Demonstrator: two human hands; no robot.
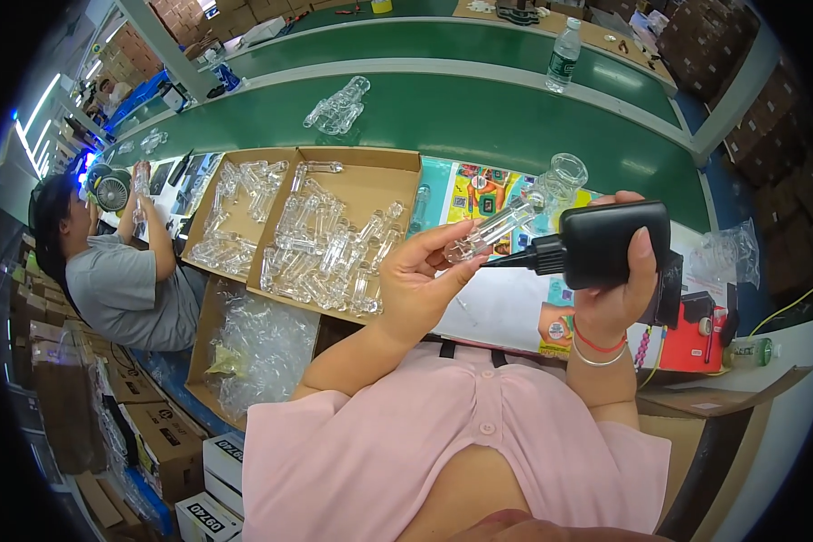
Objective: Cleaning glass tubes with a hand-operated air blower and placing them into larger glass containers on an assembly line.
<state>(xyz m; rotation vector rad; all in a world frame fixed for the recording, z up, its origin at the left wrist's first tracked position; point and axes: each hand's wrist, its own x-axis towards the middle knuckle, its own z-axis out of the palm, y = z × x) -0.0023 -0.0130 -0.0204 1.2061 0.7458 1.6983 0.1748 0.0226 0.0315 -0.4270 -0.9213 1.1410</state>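
Note:
My left hand (415,280) holds a clear plastic tube part (495,228) up at chest height, its fingers pinched around the lower end. My right hand (616,289) grips a black squeeze bottle (612,237) lying sideways, and the bottle's thin black nozzle (515,259) touches the clear part near my left fingertips. Just left of my hands, a shallow cardboard tray (384,172) holds several more clear plastic parts (325,253).
A person in a grey shirt (122,289) works at the left beside a small fan (111,190). A green conveyor belt (479,117) runs behind, carrying bagged clear parts (339,107). A water bottle (564,56) stands at the back. A clear jar (565,176), red tool (696,339) and plastic bags (262,348) lie nearby.

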